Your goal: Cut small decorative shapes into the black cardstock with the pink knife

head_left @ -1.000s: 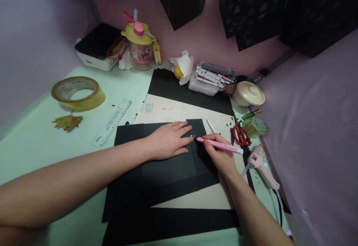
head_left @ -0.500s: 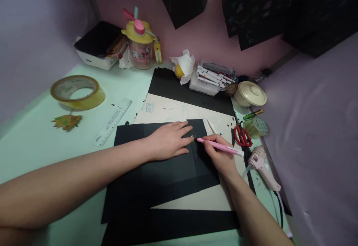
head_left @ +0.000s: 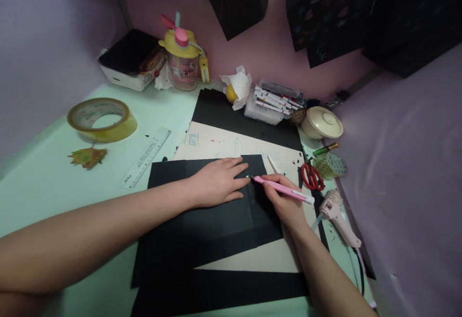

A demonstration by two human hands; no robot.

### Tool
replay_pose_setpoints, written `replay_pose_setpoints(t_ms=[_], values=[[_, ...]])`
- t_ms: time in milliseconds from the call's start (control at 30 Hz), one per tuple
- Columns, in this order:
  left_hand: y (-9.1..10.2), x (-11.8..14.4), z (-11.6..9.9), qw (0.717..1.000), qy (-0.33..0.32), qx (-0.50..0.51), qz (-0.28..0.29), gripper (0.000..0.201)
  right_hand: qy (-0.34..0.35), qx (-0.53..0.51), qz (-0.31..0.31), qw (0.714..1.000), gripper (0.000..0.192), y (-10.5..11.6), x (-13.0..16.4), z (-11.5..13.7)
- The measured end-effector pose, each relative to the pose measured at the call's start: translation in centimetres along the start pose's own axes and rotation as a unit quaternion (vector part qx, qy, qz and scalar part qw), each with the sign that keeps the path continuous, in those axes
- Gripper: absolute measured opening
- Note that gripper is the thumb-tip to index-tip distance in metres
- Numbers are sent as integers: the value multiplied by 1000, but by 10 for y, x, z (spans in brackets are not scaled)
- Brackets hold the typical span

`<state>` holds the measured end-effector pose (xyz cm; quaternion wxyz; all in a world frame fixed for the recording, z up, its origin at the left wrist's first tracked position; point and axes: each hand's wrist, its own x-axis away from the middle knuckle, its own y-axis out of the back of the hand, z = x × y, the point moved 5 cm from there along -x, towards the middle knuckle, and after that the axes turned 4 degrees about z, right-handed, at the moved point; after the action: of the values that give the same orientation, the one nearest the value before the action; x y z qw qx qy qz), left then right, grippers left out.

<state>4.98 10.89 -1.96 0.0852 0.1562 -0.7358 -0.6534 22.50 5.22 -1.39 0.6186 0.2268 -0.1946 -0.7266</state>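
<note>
My left hand (head_left: 220, 181) lies flat on a folded sheet of black card (head_left: 212, 221), its fingers spread toward the right. Between the fingers of my right hand (head_left: 285, 199) is a slim pink craft knife (head_left: 281, 188), held like a pen. Its tip touches the card just beyond my left fingertips, beside a small white spot that looks like a cut-out. Under the card lies a white sheet (head_left: 252, 259) with faint drawings. A white pen (head_left: 273, 164) rests on that sheet, just behind my right hand.
Left are a tape roll (head_left: 126, 127), a leaf (head_left: 87, 157) and a clear ruler (head_left: 146, 158). Along the back stand a yellow-lidded cup (head_left: 183, 69) and a box of markers (head_left: 265, 112). Red-handled scissors (head_left: 312, 176) and a corded glue gun (head_left: 341, 221) lie right.
The knife tip has shifted very slightly to the left at the small white spot. My left hand stays in place, and the view has tilted a little.
</note>
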Motion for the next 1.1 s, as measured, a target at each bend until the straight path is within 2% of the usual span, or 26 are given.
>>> replay_pose_setpoints(t_ms=[133, 500, 667, 1000, 1100], values=[[0, 0, 0, 1000, 3, 0, 7, 45, -17, -7, -22, 1000, 13, 1, 0, -3], [0, 0, 0, 1000, 1, -5, 4, 45, 3, 6, 14, 1000, 11, -3, 0, 2], [1, 0, 0, 1000, 2, -1, 1, 45, 1, 0, -16, 1000, 12, 1, 1, 1], [1, 1, 0, 1000, 0, 16, -13, 43, 4, 13, 5, 1000, 11, -3, 1, 1], [1, 1, 0, 1000, 1, 16, -12, 44, 4, 5, -6, 1000, 12, -2, 1, 0]])
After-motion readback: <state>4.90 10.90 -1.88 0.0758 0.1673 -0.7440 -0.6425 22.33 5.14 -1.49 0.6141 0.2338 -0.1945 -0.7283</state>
